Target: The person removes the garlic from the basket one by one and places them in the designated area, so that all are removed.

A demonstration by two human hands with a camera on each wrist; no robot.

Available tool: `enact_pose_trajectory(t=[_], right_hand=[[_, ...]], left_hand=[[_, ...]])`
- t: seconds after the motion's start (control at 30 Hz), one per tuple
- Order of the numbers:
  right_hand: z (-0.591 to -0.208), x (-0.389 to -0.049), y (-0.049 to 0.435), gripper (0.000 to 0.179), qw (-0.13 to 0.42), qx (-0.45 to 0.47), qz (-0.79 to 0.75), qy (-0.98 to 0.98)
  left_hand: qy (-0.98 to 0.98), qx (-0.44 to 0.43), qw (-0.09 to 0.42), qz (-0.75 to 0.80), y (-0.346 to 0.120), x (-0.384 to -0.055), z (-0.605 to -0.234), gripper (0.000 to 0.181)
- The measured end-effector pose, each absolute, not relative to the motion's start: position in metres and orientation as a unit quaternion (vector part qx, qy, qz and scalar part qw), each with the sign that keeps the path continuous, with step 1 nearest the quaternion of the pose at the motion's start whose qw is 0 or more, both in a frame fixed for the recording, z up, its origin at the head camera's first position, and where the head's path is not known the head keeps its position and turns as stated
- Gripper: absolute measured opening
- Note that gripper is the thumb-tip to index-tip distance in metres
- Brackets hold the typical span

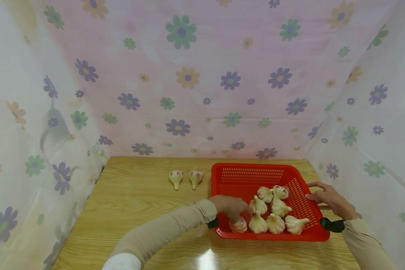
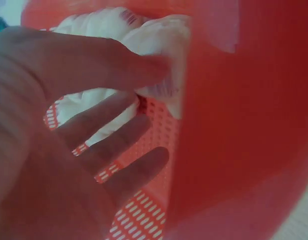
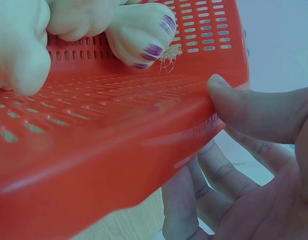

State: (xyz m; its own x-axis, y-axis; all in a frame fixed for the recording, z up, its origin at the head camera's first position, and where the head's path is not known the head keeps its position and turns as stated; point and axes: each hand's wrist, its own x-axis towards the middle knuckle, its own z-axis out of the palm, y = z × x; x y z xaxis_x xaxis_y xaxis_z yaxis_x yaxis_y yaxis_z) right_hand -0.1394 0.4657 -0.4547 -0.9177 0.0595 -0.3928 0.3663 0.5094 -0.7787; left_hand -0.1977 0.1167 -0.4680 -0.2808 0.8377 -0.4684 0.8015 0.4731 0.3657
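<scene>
A red plastic basket [image 1: 213, 183] with slotted walls holds several white garlic bulbs [image 1: 258, 224], some with purple streaks. My left hand [image 1: 231, 206] reaches over its left side and pinches a garlic bulb [image 1: 239, 225] in the front left corner. The left wrist view shows the thumb [image 2: 139, 70] across this bulb [image 2: 168, 45], the other fingers spread below. At the opposite side my right hand [image 1: 334, 200] grips the basket's rim. Seen from the right wrist, its thumb [image 3: 253, 107] lies on top of the rim and the fingers curl beneath it.
Two more garlic bulbs, one [image 1: 176, 179] beside the other [image 1: 196, 179], lie on the wooden table [image 1: 131, 195] left of the basket. Flower-printed sheets [image 1: 202, 93] hang behind the table and along both sides.
</scene>
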Motion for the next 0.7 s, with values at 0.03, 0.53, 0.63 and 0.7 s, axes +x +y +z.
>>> enact_pose_trajectory(t=[0.03, 0.53, 0.63, 0.7], right_hand=[[-0.454, -0.140, 0.465, 0.065, 0.159, 0.125, -0.480, 0.854], [-0.452, -0.138, 0.465, 0.065, 0.166, 0.123, -0.472, 0.857], [-0.453, -0.138, 0.465, 0.065, 0.163, 0.123, -0.477, 0.855], [-0.454, -0.138, 0.465, 0.064, 0.160, 0.121, -0.480, 0.854]], left_hand=[[0.797, 0.517, 0.312, 0.024, 0.117, -0.197, -0.469, 0.040], [0.805, 0.508, 0.305, -0.022, 0.115, -0.188, -0.475, 0.032], [0.812, 0.496, 0.305, -0.030, 0.113, -0.186, -0.473, 0.032], [0.818, 0.487, 0.303, -0.040, 0.113, -0.186, -0.473, 0.033]])
